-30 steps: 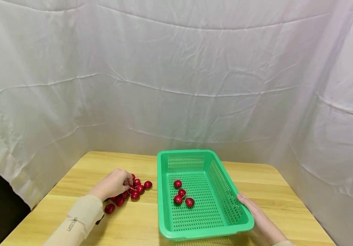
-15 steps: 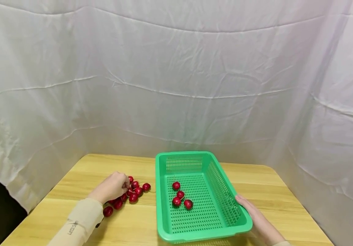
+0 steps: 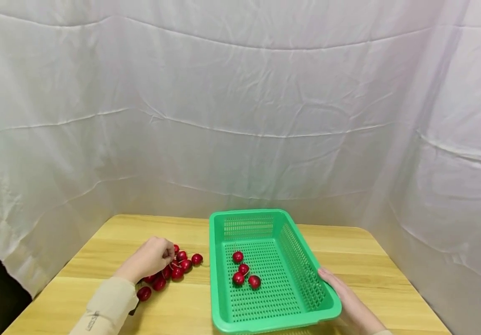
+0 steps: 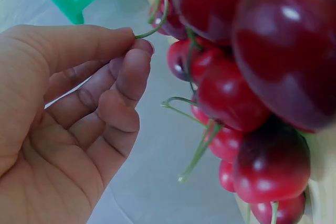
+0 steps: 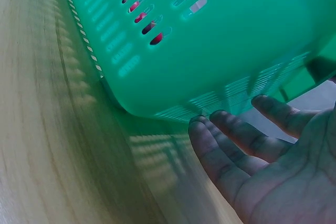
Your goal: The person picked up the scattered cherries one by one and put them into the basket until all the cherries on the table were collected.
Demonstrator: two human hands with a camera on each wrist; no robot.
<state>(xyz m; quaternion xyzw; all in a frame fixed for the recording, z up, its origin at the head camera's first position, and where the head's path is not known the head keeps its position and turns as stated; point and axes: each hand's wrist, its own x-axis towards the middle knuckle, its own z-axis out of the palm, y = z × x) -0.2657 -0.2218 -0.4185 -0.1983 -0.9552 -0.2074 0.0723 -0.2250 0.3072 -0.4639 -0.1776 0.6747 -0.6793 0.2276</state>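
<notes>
My left hand (image 3: 151, 256) is over a heap of dark red cherries (image 3: 177, 273) on the table's left side. In the left wrist view, its thumb and forefinger pinch a thin green cherry stem (image 4: 156, 31); the other fingers are bent beneath. A green plastic basket (image 3: 267, 321) stands right of the heap, with several cherries (image 3: 238, 279) on its perforated floor. My right hand (image 3: 347, 298) holds the basket's right side near the front corner, a digit at the rim. In the right wrist view, its fingers (image 5: 247, 137) reach along the outer wall; its thumb is mostly hidden.
The wooden table (image 3: 362, 260) extends to the right of the basket and behind it. White cloth (image 3: 240, 116) hangs around the back and both sides. One cherry (image 3: 197, 259) lies at the heap's right end, close to the basket's left wall.
The head view has shifted slightly, lowering the scene in the frame. My left hand has drawn back a little from the middle of the heap. My right hand stays at the basket.
</notes>
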